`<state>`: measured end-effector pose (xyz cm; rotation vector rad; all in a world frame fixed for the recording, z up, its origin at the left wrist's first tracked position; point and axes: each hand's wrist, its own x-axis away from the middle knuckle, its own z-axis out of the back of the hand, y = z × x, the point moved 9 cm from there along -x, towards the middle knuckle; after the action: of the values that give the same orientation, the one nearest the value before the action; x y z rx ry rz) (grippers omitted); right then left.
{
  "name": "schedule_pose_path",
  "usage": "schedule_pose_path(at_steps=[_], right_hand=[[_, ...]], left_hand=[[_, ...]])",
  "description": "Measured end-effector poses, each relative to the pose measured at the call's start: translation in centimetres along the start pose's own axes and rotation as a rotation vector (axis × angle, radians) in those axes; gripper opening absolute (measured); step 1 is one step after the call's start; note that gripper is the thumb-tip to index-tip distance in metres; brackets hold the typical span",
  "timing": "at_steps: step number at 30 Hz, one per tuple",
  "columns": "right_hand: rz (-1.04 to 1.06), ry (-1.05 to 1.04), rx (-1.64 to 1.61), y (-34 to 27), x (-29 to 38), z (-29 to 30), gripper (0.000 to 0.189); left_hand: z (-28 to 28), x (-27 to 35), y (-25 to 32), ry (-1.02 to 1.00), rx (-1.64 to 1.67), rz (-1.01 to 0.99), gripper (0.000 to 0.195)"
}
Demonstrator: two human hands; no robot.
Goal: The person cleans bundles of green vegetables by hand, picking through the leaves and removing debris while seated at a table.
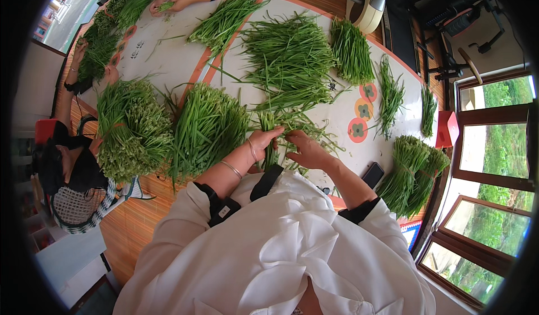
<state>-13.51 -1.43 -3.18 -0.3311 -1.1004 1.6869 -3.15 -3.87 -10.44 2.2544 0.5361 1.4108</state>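
My left hand (262, 143) is closed around a small bunch of garlic chives (267, 123), held upright near my body at the table's edge. Part of the bunch is hidden behind the fingers. Just to its right, my right hand (310, 151) has its fingers apart, above loose chive trimmings (326, 140). I see nothing clearly held in it. Beyond both hands lies a broad pile of loose chives (290, 58). A thick stack of chives (210, 130) lies left of my left hand, beside a large tied bundle (134, 130).
More chives (351, 54) lie at the far right. Tied bundles (414, 176) rest at the near right, beside a phone (373, 175). Two people are at the table; one person's hands (170, 3) hold chives at the far side, another's arm (76, 66) is at left.
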Motion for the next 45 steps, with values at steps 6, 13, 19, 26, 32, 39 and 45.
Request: schedule_pose_path(at_steps=[6, 13, 19, 26, 32, 39, 45], right_hand=[[-0.022, -0.034, 0.087, 4.1, -0.4, -2.0, 0.039], [0.009, -0.050, 0.368, 3.9, -2.7, -4.7, 0.036], [-0.173, -0.141, 0.392, 6.5, -3.1, -3.9, 0.041], [-0.098, -0.061, 0.333, 4.1, -1.9, -2.4, 0.041], [-0.158, -0.123, 0.341, 4.9, -3.6, -5.6, 0.041], [-0.010, -0.010, 0.219, 2.5, -2.6, -2.5, 0.032], [0.062, 0.150, 0.063, 0.3, -2.0, 1.6, 0.015]], left_hand=[[3.6, -1.8, 0.8, 0.189, -0.033, -0.123, 0.026], [6.0, 1.9, 3.1, 0.280, -0.168, -0.217, 0.033], [6.3, 2.1, 3.2, 0.245, -0.041, -0.222, 0.028], [5.9, 2.0, 4.1, 0.228, -0.092, -0.321, 0.017], [4.7, 2.6, 4.9, 0.166, -0.219, -0.332, 0.014], [2.9, 1.2, 3.3, 0.068, -0.531, -0.284, 0.023], [-1.3, 0.9, 3.3, -0.084, -0.862, -0.396, 0.024]])
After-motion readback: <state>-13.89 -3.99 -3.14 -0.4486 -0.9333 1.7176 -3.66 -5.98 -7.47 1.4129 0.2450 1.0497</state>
